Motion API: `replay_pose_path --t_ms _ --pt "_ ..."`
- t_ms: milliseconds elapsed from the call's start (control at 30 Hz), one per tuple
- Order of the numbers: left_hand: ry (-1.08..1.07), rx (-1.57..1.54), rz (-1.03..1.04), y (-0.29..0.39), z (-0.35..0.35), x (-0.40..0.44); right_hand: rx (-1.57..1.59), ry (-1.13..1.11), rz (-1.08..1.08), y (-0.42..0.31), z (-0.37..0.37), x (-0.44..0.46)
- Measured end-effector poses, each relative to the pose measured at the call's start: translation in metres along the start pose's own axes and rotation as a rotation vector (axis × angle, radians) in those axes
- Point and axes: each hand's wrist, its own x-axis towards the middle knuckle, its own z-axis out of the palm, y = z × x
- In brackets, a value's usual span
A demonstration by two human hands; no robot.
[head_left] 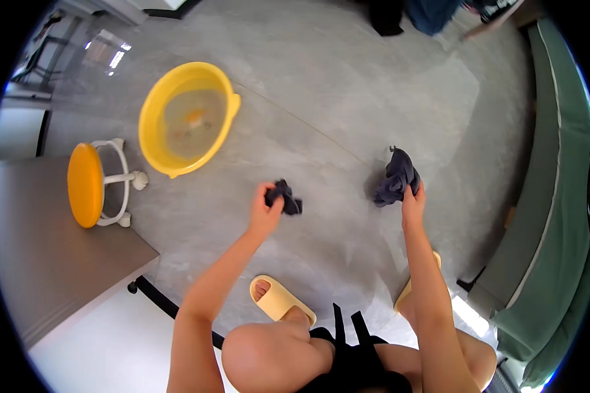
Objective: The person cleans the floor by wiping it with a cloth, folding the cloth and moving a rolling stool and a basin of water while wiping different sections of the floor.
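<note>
My left hand (266, 211) is closed on a small bunched dark cloth (286, 198), held over the grey floor. Off to the right, my right hand (413, 204) pinches a larger crumpled dark cloth (397, 178), which hangs loosely from the fingers. The two cloths are apart from each other. Up and left of my left hand stands a yellow plastic basin (152, 124) with water in it. A small orange shape (195, 117) shows blurred in the water.
A stool with an orange seat (85, 186) and white castors stands at the left beside a grey cabinet (59, 242). A green sofa (550, 196) runs along the right. Dark fabric (432, 13) lies at the top. My feet wear cream slippers (283, 301).
</note>
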Motion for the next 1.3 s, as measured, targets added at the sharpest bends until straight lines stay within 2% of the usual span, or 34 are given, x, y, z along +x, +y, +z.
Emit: replay_pose_path --t_ms 100,167,233,300,333,433,467,533,567,633,700,733,833,967,1033,1067,1167,1233,1300 --pt "0.428 0.074 0.308 0.035 -0.040 0.052 0.141 -0.101 0.002 -0.019 0.033 -0.003" --pt "0.615 0.364 0.433 0.065 -0.076 0.087 0.177 -0.171 0.015 -0.039 0.053 -0.008" --pt "0.671 0.483 0.362 0.066 -0.105 0.116 0.144 -0.215 0.003 -0.060 0.068 -0.020" --pt "0.639 0.622 0.330 0.061 -0.128 0.137 0.155 -0.237 -0.009 -0.066 0.078 -0.022" --pt "0.615 0.688 0.313 0.059 -0.128 0.142 0.157 -0.240 -0.012 -0.068 0.082 -0.022" --pt "0.669 1.096 0.430 0.108 -0.089 0.125 0.310 -0.269 0.108 -0.069 0.083 -0.017" --pt "0.524 0.903 0.494 0.110 -0.073 0.123 0.343 -0.264 0.174 -0.083 0.084 -0.023" --pt "-0.006 0.321 0.231 0.125 -0.016 0.102 0.385 -0.279 0.291 -0.103 0.081 -0.030" --pt "-0.182 0.356 0.218 0.131 0.013 0.093 0.392 -0.301 0.341 -0.107 0.078 -0.031" --pt "-0.222 0.387 0.401 0.125 0.078 0.072 0.382 -0.338 0.381 -0.110 0.070 -0.031" --pt "-0.458 0.134 0.168 0.136 0.118 0.073 0.348 -0.357 0.357 -0.109 0.054 -0.027" --pt "-0.578 0.008 0.046 0.140 0.134 0.075 0.200 -0.312 0.258 -0.088 0.039 -0.011" --pt "-0.446 -0.162 -0.206 0.142 0.169 0.082 0.083 -0.028 0.142 -0.083 -0.016 0.018" --pt "-0.305 -0.234 -0.254 0.148 0.206 0.097 0.166 0.126 0.120 -0.085 -0.106 0.043" --pt "-0.272 -0.389 -0.217 0.158 0.229 0.105 0.249 0.169 -0.027 -0.087 -0.139 0.051" --pt "-0.326 -0.405 -0.216 0.165 0.241 0.106 0.284 0.190 -0.094 -0.090 -0.155 0.052" --pt "-0.498 -0.407 -0.261 0.173 0.271 0.091 0.299 0.277 -0.042 -0.103 -0.202 0.051" --pt "-0.627 -0.349 -0.315 0.174 0.294 0.069 0.169 0.326 -0.106 -0.090 -0.233 0.056" --pt "-0.758 -0.324 -0.350 0.155 0.319 0.044 -0.042 0.375 0.029 -0.077 -0.262 0.052"
